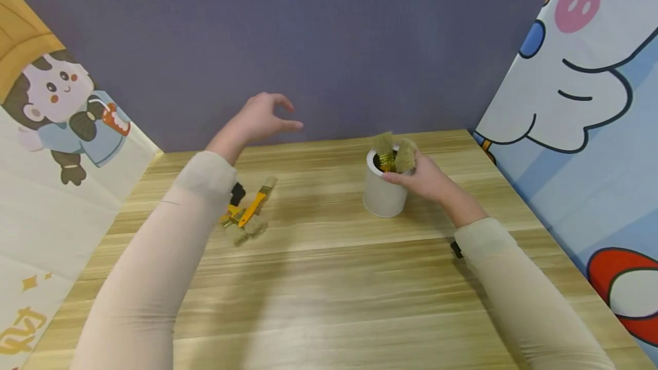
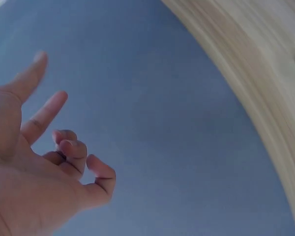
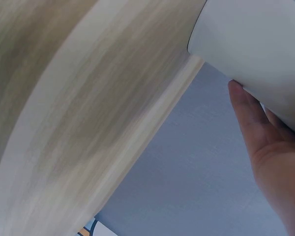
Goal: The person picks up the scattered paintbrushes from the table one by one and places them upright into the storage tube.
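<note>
A white can (image 1: 384, 190) stands upright on the table, right of centre. Paint brushes (image 1: 383, 144) stick out of its mouth, bristles up, their lower parts hidden inside. My right hand (image 1: 422, 179) grips the can near the rim on its right side, thumb across the front; in the right wrist view, fingers (image 3: 250, 115) lie along the white wall. Raised against the backdrop at left, my left hand (image 1: 261, 117) holds nothing. Its thumb and index finger stand apart, while the other fingers (image 2: 73, 152) are loosely bent. Several paint brushes with yellow handles (image 1: 252, 209) lie below it on the table.
The wood-grain table (image 1: 329, 290) ends at a grey-purple backdrop (image 1: 329, 44). Cartoon-printed panels flank it, the left panel (image 1: 46, 198) and the right panel (image 1: 591, 187). My left sleeve partly covers the loose brushes in the head view.
</note>
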The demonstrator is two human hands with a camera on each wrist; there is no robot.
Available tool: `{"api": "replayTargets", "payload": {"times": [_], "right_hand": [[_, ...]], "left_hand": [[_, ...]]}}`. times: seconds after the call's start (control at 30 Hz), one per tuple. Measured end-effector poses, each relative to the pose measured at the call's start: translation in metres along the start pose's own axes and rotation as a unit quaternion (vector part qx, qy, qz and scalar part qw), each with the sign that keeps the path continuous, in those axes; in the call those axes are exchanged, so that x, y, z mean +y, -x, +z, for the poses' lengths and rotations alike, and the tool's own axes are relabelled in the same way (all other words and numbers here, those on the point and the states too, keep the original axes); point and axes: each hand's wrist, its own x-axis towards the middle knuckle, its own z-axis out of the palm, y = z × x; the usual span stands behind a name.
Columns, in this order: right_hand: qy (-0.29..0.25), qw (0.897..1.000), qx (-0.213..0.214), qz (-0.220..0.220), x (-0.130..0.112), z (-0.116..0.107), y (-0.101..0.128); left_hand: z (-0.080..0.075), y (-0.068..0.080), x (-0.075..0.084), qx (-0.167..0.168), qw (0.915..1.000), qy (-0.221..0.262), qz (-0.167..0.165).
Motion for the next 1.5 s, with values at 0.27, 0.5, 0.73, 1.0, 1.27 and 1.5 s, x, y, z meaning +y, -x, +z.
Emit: {"api": "replayTargets", "payload": {"times": [0.27,0.5,0.73,1.0,1.27,1.5], "right_hand": [[-0.003,1.000,-0.005,0.014,0.000,-0.004,0.001],[-0.003,1.000,0.001,0.023,0.004,-0.007,0.003],[-0.001,1.000,0.010,0.002,0.004,-0.007,0.005],[-0.002,1.000,0.008,-0.008,0.000,-0.004,0.000],[-0.014,1.000,0.003,-0.001,0.003,0.000,-0.003],[-0.014,1.000,-0.003,0.003,0.003,-0.001,-0.001]], "left_hand": [[-0.023,0.033,-0.088,0.006,0.9962,-0.003,-0.087],[-0.005,0.046,-0.160,-0.001,0.9920,-0.010,-0.126],[0.016,0.061,-0.211,-0.031,0.9855,0.014,-0.166],[0.034,0.080,-0.235,-0.089,0.9812,-0.033,-0.168],[0.037,0.081,-0.237,-0.114,0.9750,-0.034,-0.188],[0.040,0.079,-0.233,-0.115,0.9754,-0.033,-0.185]]}}
